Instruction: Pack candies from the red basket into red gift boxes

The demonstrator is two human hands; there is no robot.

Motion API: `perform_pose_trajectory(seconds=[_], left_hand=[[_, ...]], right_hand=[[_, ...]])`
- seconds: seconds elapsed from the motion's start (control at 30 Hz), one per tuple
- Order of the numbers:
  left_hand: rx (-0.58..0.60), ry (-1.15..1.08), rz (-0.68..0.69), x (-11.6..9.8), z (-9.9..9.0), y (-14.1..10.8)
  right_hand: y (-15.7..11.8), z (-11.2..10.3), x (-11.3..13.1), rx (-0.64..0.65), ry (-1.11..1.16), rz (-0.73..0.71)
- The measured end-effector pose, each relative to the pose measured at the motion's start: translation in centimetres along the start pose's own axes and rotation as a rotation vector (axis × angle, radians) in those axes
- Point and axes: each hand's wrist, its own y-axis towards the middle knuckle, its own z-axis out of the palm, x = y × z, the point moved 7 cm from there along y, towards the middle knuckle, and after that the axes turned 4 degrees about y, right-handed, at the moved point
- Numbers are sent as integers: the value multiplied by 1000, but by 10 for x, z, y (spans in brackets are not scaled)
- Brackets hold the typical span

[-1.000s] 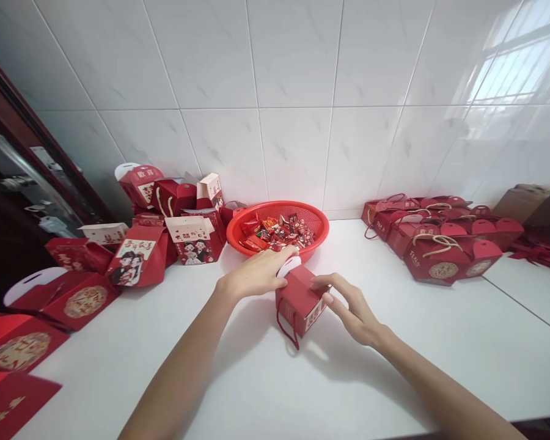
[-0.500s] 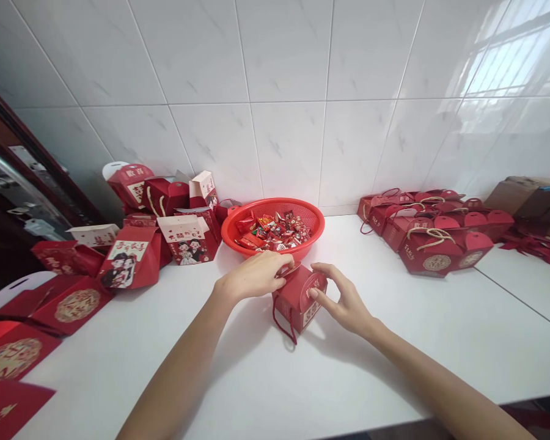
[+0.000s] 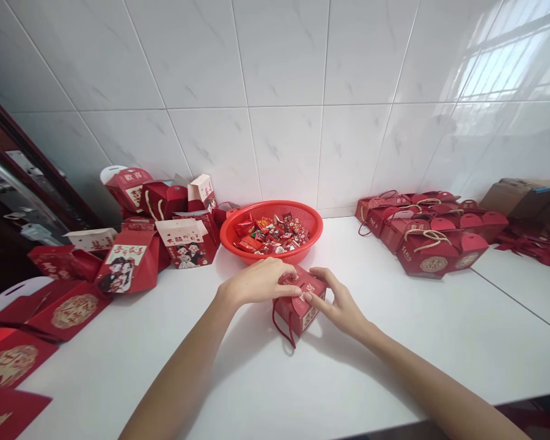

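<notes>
Head: left hand [image 3: 264, 282], right hand [image 3: 341, 304], grip half closed on red box [image 3: 297, 313] well inside tabletop edge [image 3: 531, 396]

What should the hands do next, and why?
Maybe press the flaps together: both hands touch the box, its flaps are folded inward on top, and the cord hangs aside.

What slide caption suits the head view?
Left hand and right hand on a small red cardboard box, in front of a round red plastic basket of colourful wrapped sweets.
</notes>
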Motion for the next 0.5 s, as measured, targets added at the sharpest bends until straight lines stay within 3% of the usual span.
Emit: perform_pose_trajectory(seconds=[0.27, 0.5], left_hand=[[-2, -35, 13, 3, 5, 7], [78, -117, 10, 5, 10, 6]], right_hand=[[8, -12, -29, -4, 180, 221], [19, -17, -32, 93, 97, 220]])
